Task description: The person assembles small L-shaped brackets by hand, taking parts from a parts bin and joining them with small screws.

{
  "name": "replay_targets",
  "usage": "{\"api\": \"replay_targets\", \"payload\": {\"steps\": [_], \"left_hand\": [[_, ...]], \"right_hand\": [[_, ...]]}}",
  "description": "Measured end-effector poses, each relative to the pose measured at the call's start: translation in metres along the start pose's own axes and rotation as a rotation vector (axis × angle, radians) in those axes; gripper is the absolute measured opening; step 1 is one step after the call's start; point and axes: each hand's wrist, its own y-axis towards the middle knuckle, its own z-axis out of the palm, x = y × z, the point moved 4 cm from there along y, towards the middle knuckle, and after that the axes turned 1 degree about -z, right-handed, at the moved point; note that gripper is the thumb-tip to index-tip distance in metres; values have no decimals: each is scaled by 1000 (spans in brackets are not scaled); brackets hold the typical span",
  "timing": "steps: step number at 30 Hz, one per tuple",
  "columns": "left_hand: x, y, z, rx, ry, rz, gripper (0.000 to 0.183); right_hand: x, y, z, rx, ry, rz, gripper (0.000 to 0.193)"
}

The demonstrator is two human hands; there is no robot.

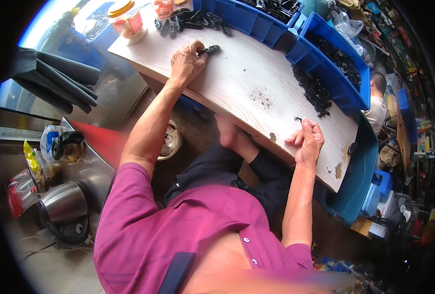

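At far left I see a dark grey cloth (56, 78) hanging above a silver electric kettle (65, 200). A clear jar with an orange lid (125, 20) stands on the pale wooden table (227, 78), and a loose pile of black plastic pieces (194, 20) lies just beside it. My view then meets the left hand (187, 61) near the table's front edge: its thumb and fingers pinch a black clip-like piece (211, 49), which points rightward over the tabletop. Two blue bins (265, 30) (332, 61) line the back, both holding black parts, with a heap of small black parts (311, 92) before the right one. The right hand (308, 142) curls its fingers near that heap; a small black part (298, 119) sits right at its fingertips — pinched or merely beside them, I cannot tell. Beyond are a teal bin (362, 169) and a seated person (375, 111).
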Motion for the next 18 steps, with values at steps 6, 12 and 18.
{"api": "replay_targets", "payload": {"steps": [6,12,18], "left_hand": [[-48,-58,23,-102,-530,12,32],[-154,-121,62,660,-1134,-322,33],[-162,-124,79,796,-1470,-567,18]], "right_hand": [[-4,2,5,-6,51,16,18],[-6,-2,29,41,116,46,15],[-11,-2,32,65,76,43,15]]}}
